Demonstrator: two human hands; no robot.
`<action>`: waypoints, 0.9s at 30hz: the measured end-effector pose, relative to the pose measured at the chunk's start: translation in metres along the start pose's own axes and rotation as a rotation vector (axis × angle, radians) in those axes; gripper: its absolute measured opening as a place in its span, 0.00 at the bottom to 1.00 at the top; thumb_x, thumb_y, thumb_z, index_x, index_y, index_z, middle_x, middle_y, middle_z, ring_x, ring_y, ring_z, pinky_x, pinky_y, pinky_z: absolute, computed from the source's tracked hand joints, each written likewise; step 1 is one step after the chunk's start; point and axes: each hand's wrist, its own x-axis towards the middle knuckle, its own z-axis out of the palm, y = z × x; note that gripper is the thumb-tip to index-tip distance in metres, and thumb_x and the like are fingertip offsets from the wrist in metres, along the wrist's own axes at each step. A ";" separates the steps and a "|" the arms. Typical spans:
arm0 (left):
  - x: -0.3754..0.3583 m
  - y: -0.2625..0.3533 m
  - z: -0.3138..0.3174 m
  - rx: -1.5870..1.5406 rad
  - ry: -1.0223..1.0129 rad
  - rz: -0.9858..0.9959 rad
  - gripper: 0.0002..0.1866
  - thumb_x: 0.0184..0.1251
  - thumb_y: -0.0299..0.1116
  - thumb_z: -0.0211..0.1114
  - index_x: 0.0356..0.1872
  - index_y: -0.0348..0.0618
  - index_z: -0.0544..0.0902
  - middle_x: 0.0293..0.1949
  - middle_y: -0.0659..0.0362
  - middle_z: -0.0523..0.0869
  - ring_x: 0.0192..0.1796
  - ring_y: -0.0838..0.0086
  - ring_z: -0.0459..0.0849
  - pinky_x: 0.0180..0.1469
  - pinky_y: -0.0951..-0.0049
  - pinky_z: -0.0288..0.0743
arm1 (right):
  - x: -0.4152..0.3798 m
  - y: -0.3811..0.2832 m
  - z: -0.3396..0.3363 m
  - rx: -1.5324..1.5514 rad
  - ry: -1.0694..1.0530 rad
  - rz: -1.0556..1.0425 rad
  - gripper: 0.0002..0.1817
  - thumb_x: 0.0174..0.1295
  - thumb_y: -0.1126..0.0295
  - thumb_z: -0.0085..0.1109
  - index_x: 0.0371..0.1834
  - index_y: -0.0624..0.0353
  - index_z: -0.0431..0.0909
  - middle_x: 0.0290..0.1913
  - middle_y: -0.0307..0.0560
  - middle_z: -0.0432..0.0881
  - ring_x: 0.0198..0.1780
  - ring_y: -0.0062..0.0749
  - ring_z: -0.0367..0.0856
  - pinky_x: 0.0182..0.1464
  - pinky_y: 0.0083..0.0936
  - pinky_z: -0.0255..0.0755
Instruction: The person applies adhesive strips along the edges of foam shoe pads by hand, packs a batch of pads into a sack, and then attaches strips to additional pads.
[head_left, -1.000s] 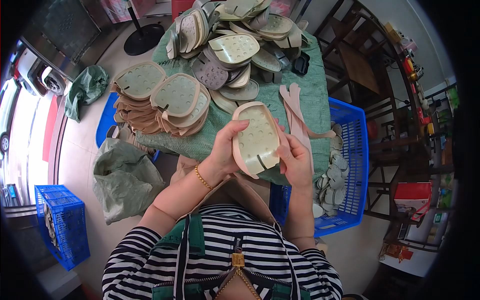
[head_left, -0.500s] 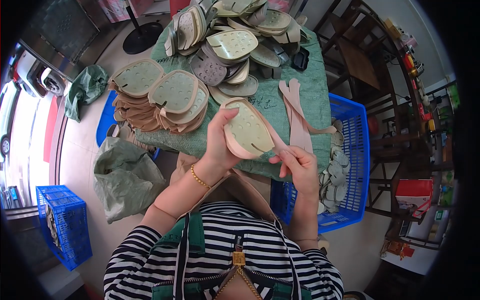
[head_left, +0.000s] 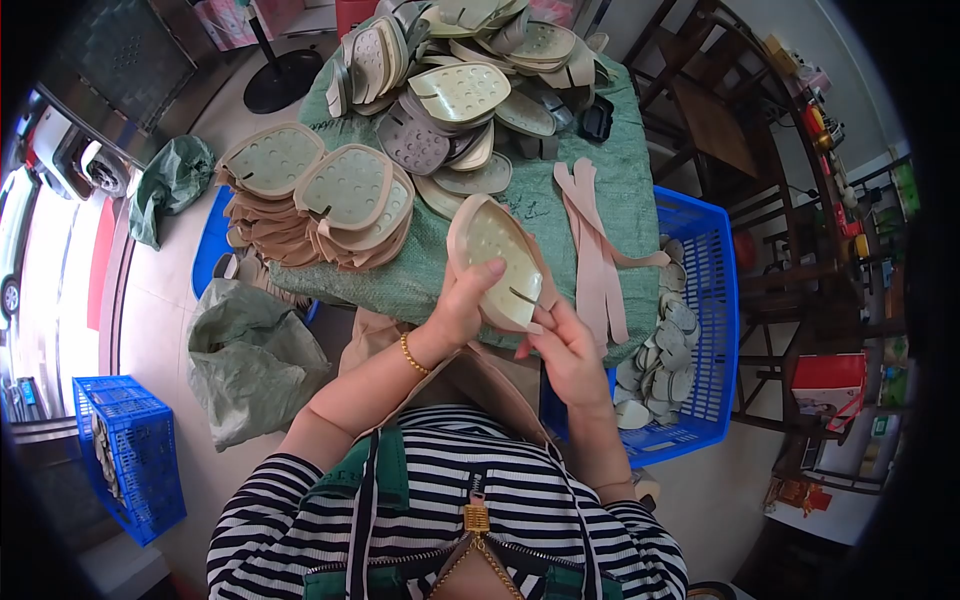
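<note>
A pale cream sole-shaped piece (head_left: 503, 257), dimpled and with a short slit near its lower end, is tilted at the table's near edge. My left hand (head_left: 458, 308) grips it from the left, thumb on its face and fingers hidden behind. Along its rim runs a beige strip (head_left: 459, 237). My right hand (head_left: 570, 352) is closed at the lower right edge, its fingertips pinching the strip against the piece; the exact hold is partly hidden. To the right, several loose beige strips (head_left: 592, 260) lie crossed on the green cloth (head_left: 625, 150).
Rimmed pieces form stacks (head_left: 345, 190) at the left, and a heap of bare pieces (head_left: 460, 92) fills the back. A blue crate (head_left: 712, 300) with pale pieces stands right of the table. A green sack (head_left: 250, 360) and another blue crate (head_left: 135, 450) are on the left floor.
My right hand has moved left and down, in against the piece's lower edge. The piece has turned and tilted, and my left thumb has slid lower onto its face.
</note>
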 end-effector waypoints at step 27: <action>-0.001 0.039 0.005 0.322 -0.142 -0.228 0.35 0.44 0.40 0.56 0.56 0.32 0.63 0.46 0.49 0.73 0.48 0.66 0.75 0.50 0.68 0.70 | 0.019 -0.018 -0.010 0.000 -0.193 0.253 0.21 0.63 0.72 0.45 0.58 0.62 0.57 0.23 0.35 0.68 0.19 0.13 0.65 0.17 0.10 0.58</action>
